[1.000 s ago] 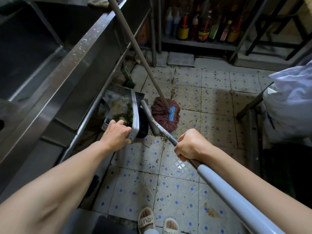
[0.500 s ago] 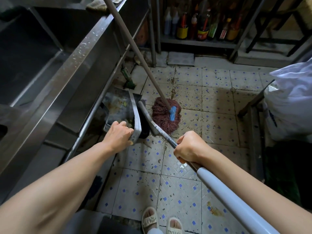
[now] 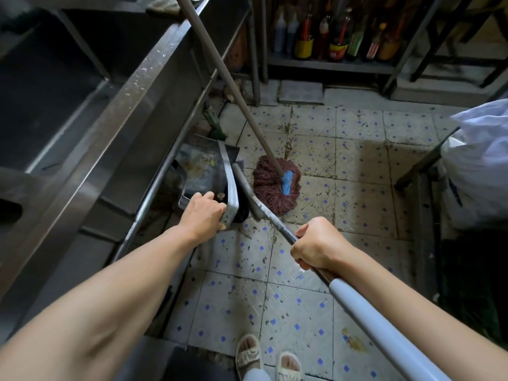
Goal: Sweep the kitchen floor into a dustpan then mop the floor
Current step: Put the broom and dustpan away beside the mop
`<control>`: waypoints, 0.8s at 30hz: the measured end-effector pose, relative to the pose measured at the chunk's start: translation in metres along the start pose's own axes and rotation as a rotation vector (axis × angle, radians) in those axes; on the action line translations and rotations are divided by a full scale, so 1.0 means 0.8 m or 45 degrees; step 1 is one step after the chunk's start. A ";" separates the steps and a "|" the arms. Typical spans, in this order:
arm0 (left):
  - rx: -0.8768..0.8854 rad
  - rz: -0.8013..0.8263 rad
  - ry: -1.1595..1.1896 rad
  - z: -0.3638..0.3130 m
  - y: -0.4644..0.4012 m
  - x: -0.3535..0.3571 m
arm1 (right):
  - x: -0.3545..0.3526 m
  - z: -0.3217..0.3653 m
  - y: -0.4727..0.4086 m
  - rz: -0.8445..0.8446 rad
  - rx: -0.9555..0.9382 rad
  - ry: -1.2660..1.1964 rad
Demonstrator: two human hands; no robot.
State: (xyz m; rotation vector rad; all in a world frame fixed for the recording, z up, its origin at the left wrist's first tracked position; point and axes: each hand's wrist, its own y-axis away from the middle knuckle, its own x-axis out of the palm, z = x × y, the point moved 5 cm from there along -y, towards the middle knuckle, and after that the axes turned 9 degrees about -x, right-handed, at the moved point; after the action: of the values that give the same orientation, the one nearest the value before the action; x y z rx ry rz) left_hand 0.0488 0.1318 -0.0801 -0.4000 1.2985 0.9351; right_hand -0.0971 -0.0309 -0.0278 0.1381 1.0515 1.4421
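Observation:
My left hand [image 3: 203,215] grips the near rim of a grey metal dustpan [image 3: 200,171], which is held tilted beside the steel counter; its inside shows brown stains and a few scraps. My right hand [image 3: 316,243] grips a long grey handle [image 3: 371,309] that runs from the lower right down to the floor just right of the dustpan; its head is hidden behind the pan. A reddish-brown mop head [image 3: 272,188] with a blue clamp rests on the speckled tile floor [image 3: 357,166]. The mop's pole [image 3: 220,59] leans up against the counter, held by no one.
A steel counter [image 3: 132,86] with a lower rail runs along the left. A low shelf of sauce bottles [image 3: 330,37] closes the far end. A white bag [image 3: 478,166] on a metal frame stands at the right. My sandalled feet [image 3: 247,353] are at the bottom.
The dustpan has tipped further under my left hand, and the green scraps seen in it earlier have slid out of sight. My right hand and the handle have barely moved.

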 end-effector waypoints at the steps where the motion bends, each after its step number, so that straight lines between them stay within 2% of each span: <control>1: 0.001 0.014 0.014 -0.001 0.000 0.004 | -0.001 -0.001 0.001 -0.003 -0.003 -0.015; 13: -0.074 0.035 0.009 0.023 -0.018 -0.011 | -0.034 0.017 0.032 -0.032 -0.136 0.151; 24: 0.016 0.008 -0.053 0.038 -0.017 -0.021 | -0.023 0.078 0.020 -0.025 -0.223 0.325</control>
State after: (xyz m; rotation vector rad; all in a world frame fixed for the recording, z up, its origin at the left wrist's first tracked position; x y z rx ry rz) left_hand 0.0791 0.1394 -0.0593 -0.3651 1.2678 0.9355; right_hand -0.0642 -0.0121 0.0274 -0.1864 1.1213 1.5548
